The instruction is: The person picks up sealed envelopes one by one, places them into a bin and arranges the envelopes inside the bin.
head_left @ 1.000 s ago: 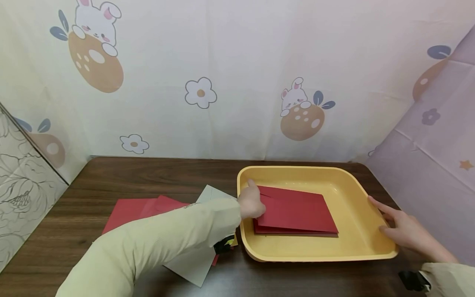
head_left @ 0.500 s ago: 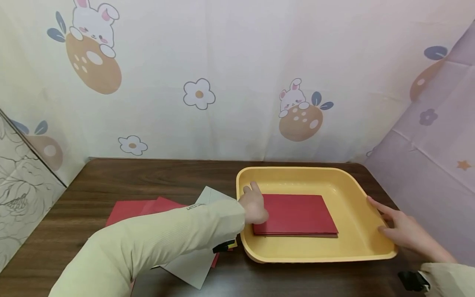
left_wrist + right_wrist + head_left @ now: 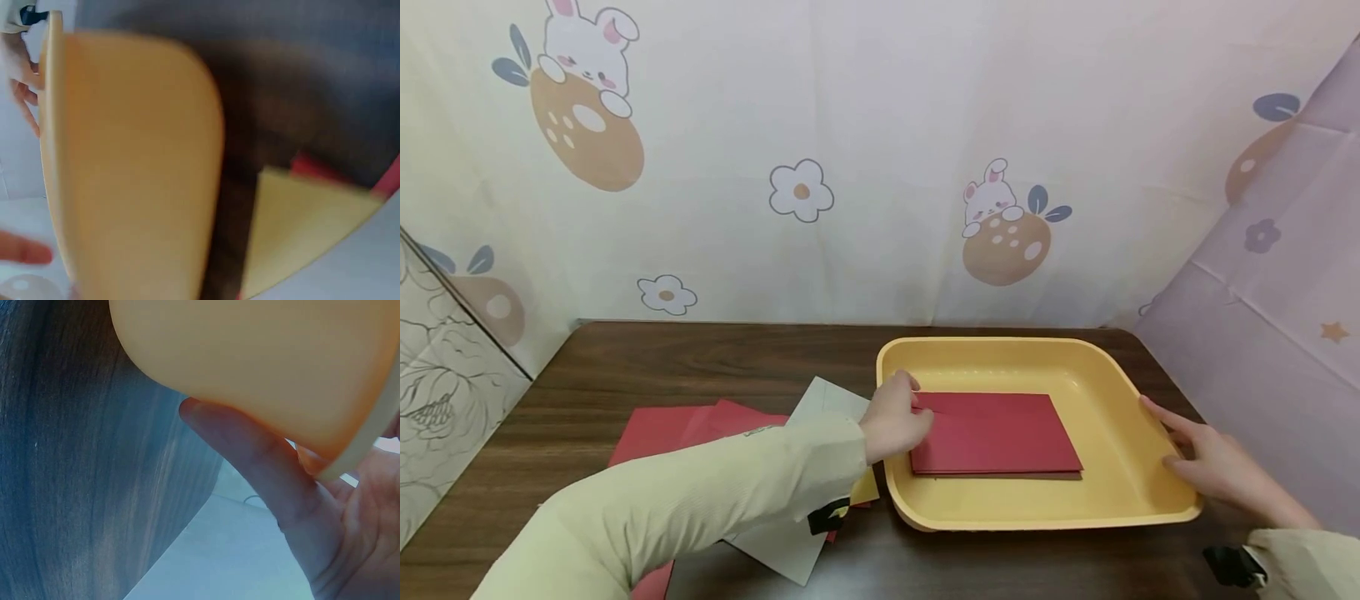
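Note:
My left hand is over the left rim of a yellow plastic tray, beside a stack of red paper pieces. Its fingers are loosely bent with nothing seen between them; one blurred finger shows in the left wrist view. On the tray's right side, my right hand pinches the rim. In the right wrist view a finger lies along the outside of the wall. Brownish paper edges show beneath the red stack.
Left of the tray, partly under my left sleeve, lie red sheets, pale grey sheets and a yellow sheet. The dark wooden table backs onto a printed curtain.
The top red piece, askew earlier, now lies flush on the stack. My left hand has drawn back leftward toward the rim. The right hand keeps its hold.

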The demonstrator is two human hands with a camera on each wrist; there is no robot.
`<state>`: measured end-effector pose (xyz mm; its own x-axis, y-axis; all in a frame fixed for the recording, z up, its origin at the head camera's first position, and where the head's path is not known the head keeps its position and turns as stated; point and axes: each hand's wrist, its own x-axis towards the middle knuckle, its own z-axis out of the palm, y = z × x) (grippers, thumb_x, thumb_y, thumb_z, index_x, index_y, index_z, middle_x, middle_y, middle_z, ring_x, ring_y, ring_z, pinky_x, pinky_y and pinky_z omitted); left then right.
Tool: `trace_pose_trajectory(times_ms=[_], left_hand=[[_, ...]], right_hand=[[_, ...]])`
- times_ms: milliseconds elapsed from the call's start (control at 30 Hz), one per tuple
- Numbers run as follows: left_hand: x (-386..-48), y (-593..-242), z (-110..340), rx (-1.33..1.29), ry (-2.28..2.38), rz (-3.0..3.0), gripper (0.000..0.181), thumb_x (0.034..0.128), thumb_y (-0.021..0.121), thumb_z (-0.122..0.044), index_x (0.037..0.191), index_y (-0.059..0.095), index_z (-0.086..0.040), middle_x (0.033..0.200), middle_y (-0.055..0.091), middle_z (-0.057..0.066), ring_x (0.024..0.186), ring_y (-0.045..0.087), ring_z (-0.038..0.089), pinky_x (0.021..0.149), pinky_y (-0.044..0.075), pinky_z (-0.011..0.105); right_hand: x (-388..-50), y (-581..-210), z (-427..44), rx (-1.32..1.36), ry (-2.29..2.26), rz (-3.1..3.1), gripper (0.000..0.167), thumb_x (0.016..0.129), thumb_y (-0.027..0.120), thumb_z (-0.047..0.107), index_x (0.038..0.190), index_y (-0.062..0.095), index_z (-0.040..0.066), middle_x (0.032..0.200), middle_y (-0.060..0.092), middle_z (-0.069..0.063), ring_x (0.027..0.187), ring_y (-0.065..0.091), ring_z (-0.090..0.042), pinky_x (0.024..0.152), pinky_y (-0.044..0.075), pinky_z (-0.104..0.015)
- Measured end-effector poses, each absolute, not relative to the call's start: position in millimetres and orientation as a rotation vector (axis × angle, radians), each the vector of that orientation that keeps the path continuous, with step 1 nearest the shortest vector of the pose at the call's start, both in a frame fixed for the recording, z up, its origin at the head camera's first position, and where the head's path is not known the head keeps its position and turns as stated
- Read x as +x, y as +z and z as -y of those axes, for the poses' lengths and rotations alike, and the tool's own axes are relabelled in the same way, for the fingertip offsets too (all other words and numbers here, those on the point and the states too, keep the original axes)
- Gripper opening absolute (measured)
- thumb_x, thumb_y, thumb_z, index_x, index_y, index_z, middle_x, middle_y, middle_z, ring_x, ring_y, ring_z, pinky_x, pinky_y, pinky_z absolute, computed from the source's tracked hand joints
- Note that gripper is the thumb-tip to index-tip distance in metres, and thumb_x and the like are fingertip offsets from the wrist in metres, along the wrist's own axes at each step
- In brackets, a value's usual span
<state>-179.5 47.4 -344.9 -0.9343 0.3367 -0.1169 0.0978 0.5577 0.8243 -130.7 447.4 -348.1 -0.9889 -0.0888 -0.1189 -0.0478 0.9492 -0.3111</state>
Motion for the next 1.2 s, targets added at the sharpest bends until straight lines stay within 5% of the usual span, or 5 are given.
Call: trace_pose_trajectory(times_ms=[167, 667, 900, 1200], left_hand=[[-177, -356, -29, 0.357, 1.722, -2.450, 0.014, 0.0904, 0.050, 0.000, 0.104, 0.054, 0.002, 0.090, 0.056, 0.009, 0.069, 0.059, 0.016, 0.060, 0.049, 0.025], [-155, -377, 48, 0.136, 1.584, -2.677, 0.015, 0.0822, 0.063, -0.005, 0.097, 0.058, -0.004, 0.097, 0.053, 0.010, 0.077, 0.052, 0.015, 0.066, 0.044, 0.027], [-140, -381, 77, 0.110, 1.374, -2.737, 0.030, 0.0797, 0.076, -0.021, 0.097, 0.057, -0.005, 0.094, 0.046, 0.010, 0.070, 0.043, 0.015, 0.058, 0.037, 0.026], [-118, -386, 88, 0.272, 0.923, -3.013, 0.067, 0.0660, 0.083, -0.049, 0.106, 0.062, 0.002, 0.107, 0.054, 0.011, 0.093, 0.049, 0.021, 0.077, 0.045, 0.035]], right_hand=[[-131, -348, -447, -0.122, -0.494, -2.977, 0.077, 0.080, 0.061, 0.003, 0.147, 0.024, -0.005, 0.090, 0.068, -0.016, 0.053, 0.045, -0.006, 0.050, 0.037, -0.023], [-132, -352, -447, -0.186, -0.506, -3.022, 0.081, 0.078, 0.062, 0.002, 0.148, 0.022, -0.002, 0.090, 0.068, -0.017, 0.057, 0.046, -0.002, 0.052, 0.037, -0.023], [-132, -351, -450, -0.168, -0.466, -3.010, 0.077, 0.079, 0.062, 0.004, 0.147, 0.025, -0.004, 0.092, 0.068, -0.019, 0.054, 0.043, -0.005, 0.053, 0.035, -0.023], [-131, -351, -450, -0.127, -0.464, -2.993, 0.076, 0.079, 0.062, 0.004, 0.146, 0.026, -0.005, 0.091, 0.067, -0.019, 0.055, 0.045, -0.007, 0.051, 0.035, -0.023]])
